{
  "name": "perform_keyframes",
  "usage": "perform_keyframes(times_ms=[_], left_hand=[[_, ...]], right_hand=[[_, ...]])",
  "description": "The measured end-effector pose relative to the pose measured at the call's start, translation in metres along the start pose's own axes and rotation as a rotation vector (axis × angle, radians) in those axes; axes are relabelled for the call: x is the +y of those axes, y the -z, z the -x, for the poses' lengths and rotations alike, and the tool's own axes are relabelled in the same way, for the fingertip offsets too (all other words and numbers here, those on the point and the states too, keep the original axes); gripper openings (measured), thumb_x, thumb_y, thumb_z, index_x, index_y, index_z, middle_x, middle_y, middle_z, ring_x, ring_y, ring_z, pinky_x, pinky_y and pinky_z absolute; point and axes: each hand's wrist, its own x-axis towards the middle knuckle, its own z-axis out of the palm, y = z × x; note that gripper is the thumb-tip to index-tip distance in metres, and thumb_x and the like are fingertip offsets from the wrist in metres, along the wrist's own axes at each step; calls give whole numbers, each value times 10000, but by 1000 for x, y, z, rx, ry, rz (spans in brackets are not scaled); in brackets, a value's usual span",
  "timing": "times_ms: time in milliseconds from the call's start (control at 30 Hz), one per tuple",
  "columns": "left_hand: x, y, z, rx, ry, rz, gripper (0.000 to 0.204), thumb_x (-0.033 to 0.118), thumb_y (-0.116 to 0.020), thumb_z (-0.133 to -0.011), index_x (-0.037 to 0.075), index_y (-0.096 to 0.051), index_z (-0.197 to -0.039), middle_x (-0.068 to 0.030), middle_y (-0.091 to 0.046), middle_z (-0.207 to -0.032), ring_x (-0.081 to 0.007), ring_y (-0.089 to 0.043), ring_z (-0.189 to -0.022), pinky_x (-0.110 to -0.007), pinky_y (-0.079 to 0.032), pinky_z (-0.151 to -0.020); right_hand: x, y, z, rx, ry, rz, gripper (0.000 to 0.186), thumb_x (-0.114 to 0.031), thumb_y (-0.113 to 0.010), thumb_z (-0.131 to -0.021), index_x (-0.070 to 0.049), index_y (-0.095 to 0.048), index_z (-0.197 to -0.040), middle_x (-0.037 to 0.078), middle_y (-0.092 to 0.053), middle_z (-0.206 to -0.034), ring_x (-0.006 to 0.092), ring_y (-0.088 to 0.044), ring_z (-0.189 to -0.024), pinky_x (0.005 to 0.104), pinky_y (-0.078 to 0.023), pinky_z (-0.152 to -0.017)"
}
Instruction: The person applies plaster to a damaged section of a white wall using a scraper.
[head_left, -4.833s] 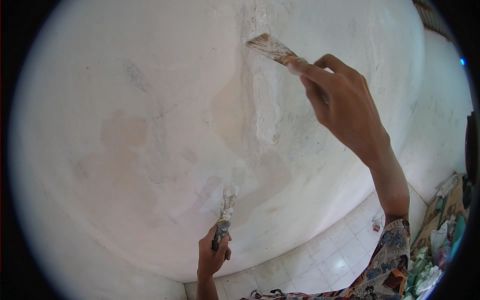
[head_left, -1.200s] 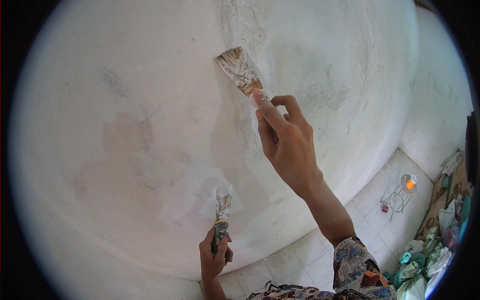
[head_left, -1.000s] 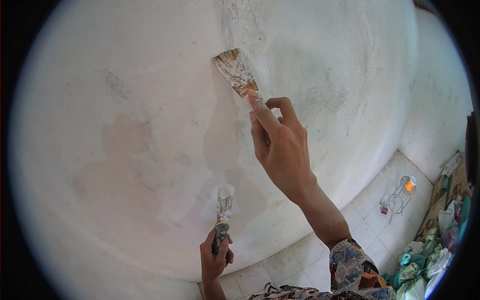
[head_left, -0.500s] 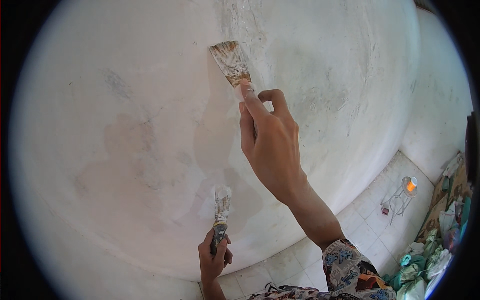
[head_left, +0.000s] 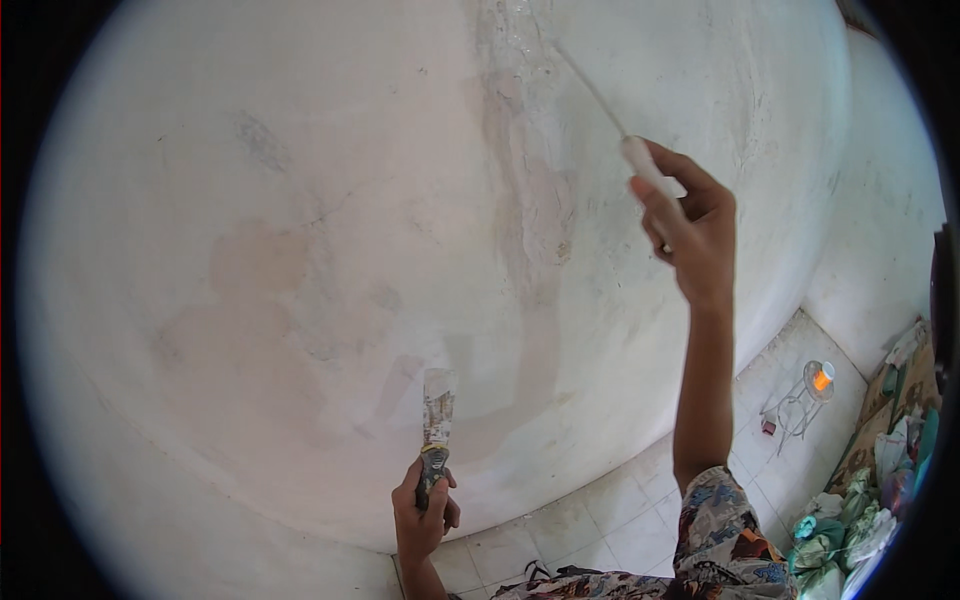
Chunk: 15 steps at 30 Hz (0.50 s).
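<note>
My right hand is closed round the pale handle of a wide putty knife. The blade is seen edge-on as a thin line, its tip close to a rough, cracked strip on the white wall; I cannot tell whether it touches. Lower down, my left hand grips a narrower putty knife by its dark grey and yellow handle. That blade points up and is smeared with white filler. Damp-looking patches and scuffs mark the wall.
A pale tiled floor runs along the foot of the wall. At the right a small metal stool bears an orange and white container. Filled plastic bags are heaped at the lower right, beside another wall.
My right hand has swung to the right with its putty knife, turning the blade from flat-on to edge-on. My left hand has barely moved.
</note>
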Motion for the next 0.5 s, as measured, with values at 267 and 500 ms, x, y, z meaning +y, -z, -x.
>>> perform_keyframes(times_ms=[267,500], left_hand=[[-2,2,0,-21,-7,30,260,70,-455,-932,-85,-478,-1139,-93,-558,-811,-105,-498,-377,-223,-324,-283],[0,2,-1,-49,-13,65,276,35,-503,-919,-105,-502,-1157,-78,-587,-779,-94,-519,-407,-219,-344,-317]], right_hand=[[16,4,-5,-172,0,-216,332,-234,-475,-997,47,-618,-1102,63,-620,-795,56,-438,-418,210,-284,-338],[37,-8,-29,-228,-77,-99,351,-293,-535,-981,30,-654,-917,41,-614,-728,67,-472,-442,221,-312,-362]])
